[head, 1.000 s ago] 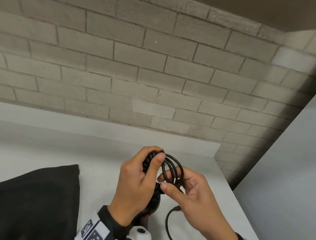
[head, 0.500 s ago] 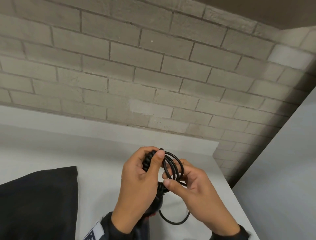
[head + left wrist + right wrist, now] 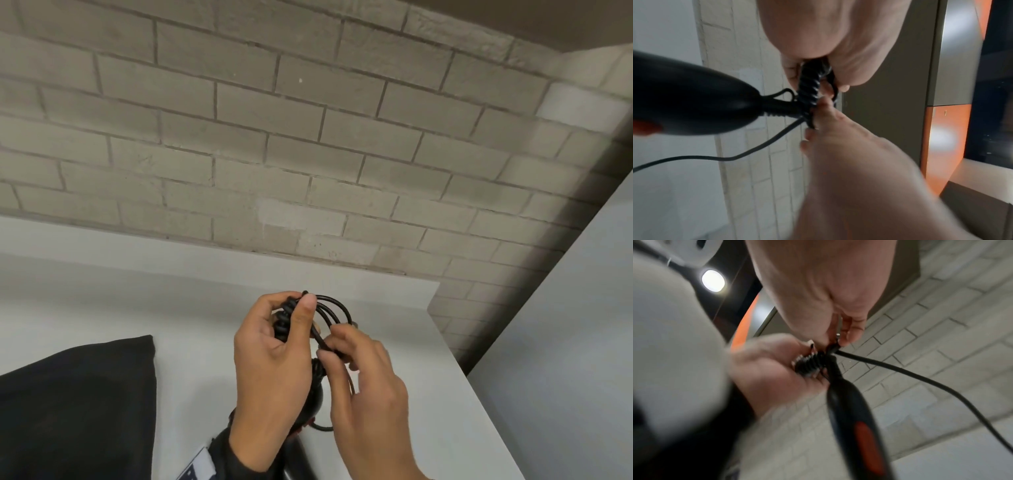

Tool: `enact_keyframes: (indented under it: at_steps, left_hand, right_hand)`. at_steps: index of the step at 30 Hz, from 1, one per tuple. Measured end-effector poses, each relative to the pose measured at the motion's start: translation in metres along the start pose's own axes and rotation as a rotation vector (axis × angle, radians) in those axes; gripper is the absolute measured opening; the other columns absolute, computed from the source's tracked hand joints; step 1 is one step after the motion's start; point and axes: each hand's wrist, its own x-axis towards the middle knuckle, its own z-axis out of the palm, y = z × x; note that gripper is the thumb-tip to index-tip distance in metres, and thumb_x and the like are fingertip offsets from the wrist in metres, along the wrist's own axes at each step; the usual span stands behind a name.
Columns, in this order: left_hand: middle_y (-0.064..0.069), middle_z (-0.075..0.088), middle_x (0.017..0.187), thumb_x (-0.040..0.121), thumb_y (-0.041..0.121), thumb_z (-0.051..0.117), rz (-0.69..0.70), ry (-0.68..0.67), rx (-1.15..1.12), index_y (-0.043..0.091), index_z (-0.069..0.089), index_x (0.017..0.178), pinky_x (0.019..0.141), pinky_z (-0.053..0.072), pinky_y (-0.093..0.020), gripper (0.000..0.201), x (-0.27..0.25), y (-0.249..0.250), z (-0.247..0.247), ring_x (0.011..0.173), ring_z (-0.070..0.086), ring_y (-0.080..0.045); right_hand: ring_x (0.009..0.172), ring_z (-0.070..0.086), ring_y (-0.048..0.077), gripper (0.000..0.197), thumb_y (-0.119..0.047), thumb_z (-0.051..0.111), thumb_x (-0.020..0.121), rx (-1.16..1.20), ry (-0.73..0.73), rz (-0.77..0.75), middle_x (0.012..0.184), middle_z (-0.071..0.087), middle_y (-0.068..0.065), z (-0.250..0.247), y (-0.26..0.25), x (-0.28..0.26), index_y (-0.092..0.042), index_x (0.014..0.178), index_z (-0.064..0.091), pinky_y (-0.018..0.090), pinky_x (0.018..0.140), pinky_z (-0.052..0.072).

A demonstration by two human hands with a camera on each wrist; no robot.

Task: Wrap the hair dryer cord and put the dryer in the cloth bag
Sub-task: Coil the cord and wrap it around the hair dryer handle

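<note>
Since a second ago, right hand shifted down the cord, pinching its loops; left hand grips the coiled bundle at lower centre.

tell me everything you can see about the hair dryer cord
The cord is thin, black and rubbery-looking. Part of it is a tight spiral coil, part smooth wire gathered in several round loops. The left hand grips the coiled bundle with the thumb pressed over it; the right hand pinches a strand beside the loops. It leaves the black hair dryer through a ribbed collar, and a loose length still trails away unwrapped.
</note>
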Motion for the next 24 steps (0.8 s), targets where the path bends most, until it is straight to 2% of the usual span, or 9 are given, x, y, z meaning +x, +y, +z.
enact_keyframes:
  at_steps: [2,6,8,10,13,15,18,21,24]
  left_hand:
    - [0.004,0.070,0.076,0.085,0.037,0.065,0.062,-0.029,0.055,0.022,0.069,0.096,0.063,0.047,-0.009,0.019,0.002,-0.001,-0.004,0.065,0.063,-0.005]
    - [0.009,0.065,0.073,0.098,0.042,0.053,0.340,-0.215,0.323,0.026,0.063,0.123,0.058,0.041,-0.007,0.032,0.012,-0.006,-0.016,0.057,0.058,-0.003]
    - [0.008,0.062,0.070,0.097,0.042,0.050,0.422,-0.275,0.345,0.028,0.063,0.123,0.057,0.041,-0.008,0.032,0.015,-0.005,-0.019,0.055,0.057,-0.002]
    - [0.007,0.059,0.067,0.097,0.039,0.051,0.456,-0.282,0.319,0.030,0.064,0.113,0.054,0.044,-0.014,0.023,0.018,-0.004,-0.019,0.054,0.058,-0.008]
    - [0.003,0.056,0.063,0.097,0.036,0.050,0.478,-0.284,0.299,0.027,0.062,0.097,0.048,0.045,-0.028,0.015,0.017,-0.005,-0.018,0.049,0.054,-0.015]
    - [0.000,0.057,0.061,0.097,0.039,0.049,0.466,-0.279,0.311,0.026,0.060,0.092,0.048,0.045,-0.035,0.018,0.017,-0.007,-0.018,0.049,0.054,-0.017]
    - [0.000,0.062,0.064,0.097,0.046,0.046,0.439,-0.261,0.331,0.029,0.059,0.089,0.049,0.047,-0.033,0.023,0.017,-0.008,-0.017,0.051,0.057,-0.016]
    - [0.006,0.066,0.069,0.098,0.047,0.045,0.444,-0.255,0.332,0.030,0.059,0.088,0.050,0.049,-0.024,0.024,0.018,-0.008,-0.017,0.053,0.060,-0.011]
    - [0.003,0.064,0.066,0.098,0.054,0.042,0.456,-0.254,0.358,0.029,0.059,0.088,0.049,0.049,-0.032,0.031,0.017,-0.007,-0.017,0.052,0.060,-0.013]
  right_hand:
    - [0.092,0.064,0.000,0.023,-0.024,0.068,0.090,0.165,-0.126,0.266,0.091,0.068,-0.013,-0.008,-0.010,0.004,-0.044,0.101,0.062,0.010,0.081,0.046]
    - [0.064,0.059,0.010,0.024,-0.021,0.072,0.076,0.777,-0.296,0.731,0.071,0.069,0.002,-0.040,-0.021,0.029,-0.010,0.098,0.068,0.023,0.068,0.045]
    - [0.058,0.050,0.014,0.028,-0.016,0.074,0.075,1.213,-0.360,0.942,0.067,0.058,0.007,-0.052,-0.020,0.037,0.002,0.095,0.067,0.025,0.057,0.043]
    - [0.055,0.046,0.016,0.027,-0.015,0.081,0.072,1.382,-0.400,0.989,0.066,0.054,0.007,-0.055,-0.016,0.036,0.001,0.090,0.070,0.027,0.054,0.043]
    - [0.056,0.050,0.016,0.050,-0.029,0.091,0.060,1.330,-0.428,0.868,0.069,0.059,0.009,-0.051,-0.012,0.027,0.003,0.095,0.073,0.027,0.056,0.046]
    - [0.059,0.053,0.014,0.054,-0.035,0.092,0.055,1.098,-0.441,0.697,0.069,0.062,0.006,-0.047,-0.015,0.018,-0.003,0.095,0.075,0.023,0.059,0.047]
    - [0.068,0.059,0.009,0.023,-0.027,0.080,0.068,0.622,-0.299,0.346,0.081,0.069,-0.004,-0.036,-0.011,0.001,-0.023,0.090,0.077,0.017,0.067,0.048]
    - [0.088,0.064,0.011,0.014,-0.024,0.069,0.082,0.229,-0.128,-0.008,0.103,0.068,-0.014,-0.023,-0.001,-0.013,-0.033,0.093,0.071,0.013,0.077,0.047]
    - [0.091,0.064,0.010,0.009,-0.029,0.065,0.086,0.159,-0.053,-0.084,0.097,0.067,-0.021,-0.020,0.003,-0.017,-0.031,0.094,0.068,0.014,0.079,0.048]
